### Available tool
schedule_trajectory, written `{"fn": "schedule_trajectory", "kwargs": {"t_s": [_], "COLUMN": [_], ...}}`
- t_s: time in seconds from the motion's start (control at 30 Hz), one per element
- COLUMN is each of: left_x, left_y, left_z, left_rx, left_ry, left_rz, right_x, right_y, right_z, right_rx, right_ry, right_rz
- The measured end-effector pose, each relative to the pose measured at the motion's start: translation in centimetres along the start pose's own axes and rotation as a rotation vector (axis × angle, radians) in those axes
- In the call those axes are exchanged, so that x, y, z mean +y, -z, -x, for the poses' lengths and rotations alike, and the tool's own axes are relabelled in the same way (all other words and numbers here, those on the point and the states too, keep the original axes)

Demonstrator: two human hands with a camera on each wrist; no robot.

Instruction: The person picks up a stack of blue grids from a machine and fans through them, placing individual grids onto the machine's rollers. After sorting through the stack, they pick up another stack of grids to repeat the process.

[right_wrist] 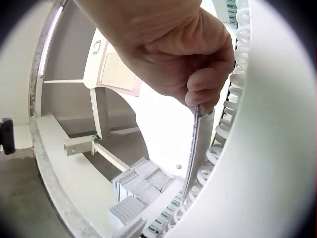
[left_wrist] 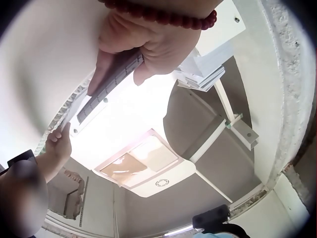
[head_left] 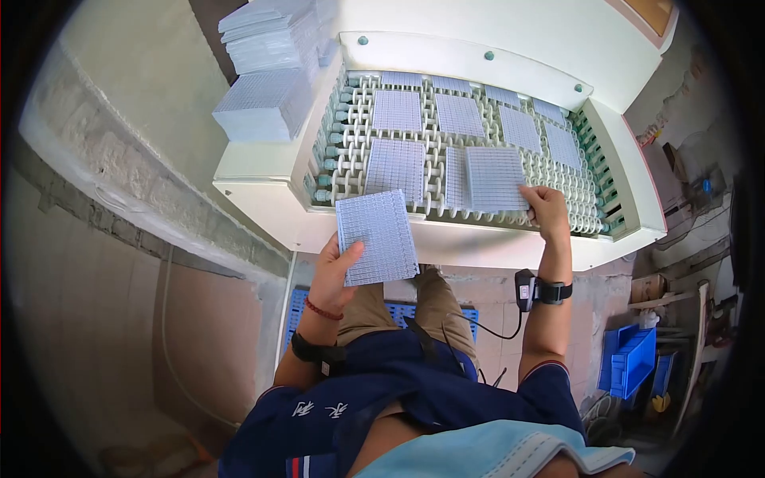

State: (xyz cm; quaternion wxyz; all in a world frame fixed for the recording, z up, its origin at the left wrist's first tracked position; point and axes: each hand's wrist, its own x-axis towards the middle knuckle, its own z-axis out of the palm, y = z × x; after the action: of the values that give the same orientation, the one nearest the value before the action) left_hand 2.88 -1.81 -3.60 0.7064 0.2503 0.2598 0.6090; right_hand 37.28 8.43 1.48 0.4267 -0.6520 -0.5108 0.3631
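Observation:
My left hand [head_left: 331, 275] grips a small stack of thin square gridded panels [head_left: 378, 235], pale blue-grey, in front of the machine, thumb over the top face. From the left wrist view the stack's layered edge [left_wrist: 111, 88] shows between thumb and fingers. My right hand [head_left: 548, 211] pinches a single gridded panel [head_left: 496, 177] by its near right corner. That panel lies low over the conveyor's wheel rollers [head_left: 434, 171] and overlaps another panel [head_left: 456, 179] to its left. Edge-on in the right wrist view, the pinched panel [right_wrist: 192, 153] runs close along the white roller wheels [right_wrist: 203, 173].
Several more panels [head_left: 397, 110] lie in rows on the rollers, the farthest partly under the white machine hood [head_left: 478, 28]. Tall stacks of panels [head_left: 263, 103] stand on the machine's left ledge. A rough wall ledge [head_left: 159, 191] runs at left; blue bins [head_left: 633, 362] stand at lower right.

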Motion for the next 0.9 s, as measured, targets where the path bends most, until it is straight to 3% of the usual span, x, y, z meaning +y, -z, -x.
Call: {"fn": "schedule_trajectory", "kwargs": {"t_s": [0.1,0.2,0.27,0.33,0.4,0.47,0.57,0.63,0.67,0.77,0.83,0.87,0.9], "left_x": [0.1,-0.4,-0.5,-0.5,-0.4,-0.3,-0.4,-0.8,-0.9,-0.9,-0.8,-0.9,-1.1], "left_y": [0.3,0.1,-0.4,-0.7,-0.6,-0.6,-0.6,-0.6,-0.6,-0.8,-0.5,-0.5,-0.6], "left_z": [-0.3,-0.3,-0.5,-0.6,-0.2,-0.3,-0.4,-0.4,-0.4,-0.1,0.1,0.0,-0.1], "left_rx": [0.028,0.018,0.013,-0.004,-0.009,-0.015,-0.005,-0.003,0.006,-0.021,-0.039,-0.065,-0.066], "left_ry": [-0.01,-0.005,0.009,0.004,0.012,-0.016,-0.023,-0.006,0.004,0.005,0.011,0.012,0.019], "left_rz": [-0.008,0.004,0.005,-0.004,-0.021,-0.033,-0.037,-0.017,0.003,-0.003,0.019,0.045,0.042], "right_x": [1.3,3.8,5.6,4.4,5.3,6.0,7.2,8.9,9.7,10.2,7.3,7.0,6.7], "right_y": [3.7,6.6,7.7,8.9,11.7,14.4,17.1,18.3,18.9,19.6,18.7,17.6,16.4], "right_z": [-0.8,-1.7,-2.6,-2.0,-2.6,-3.3,-4.4,-5.3,-5.4,-4.6,-1.4,-0.4,0.8], "right_rx": [0.072,0.167,0.207,0.23,0.226,0.24,0.294,0.33,0.336,0.455,0.409,0.412,0.375], "right_ry": [-0.017,-0.056,0.013,0.027,-0.088,-0.104,-0.118,-0.104,-0.104,0.015,-0.114,-0.12,-0.049], "right_rz": [-0.067,0.075,0.35,0.357,0.045,0.005,0.085,0.533,0.529,0.482,-0.103,-0.104,-0.291]}}
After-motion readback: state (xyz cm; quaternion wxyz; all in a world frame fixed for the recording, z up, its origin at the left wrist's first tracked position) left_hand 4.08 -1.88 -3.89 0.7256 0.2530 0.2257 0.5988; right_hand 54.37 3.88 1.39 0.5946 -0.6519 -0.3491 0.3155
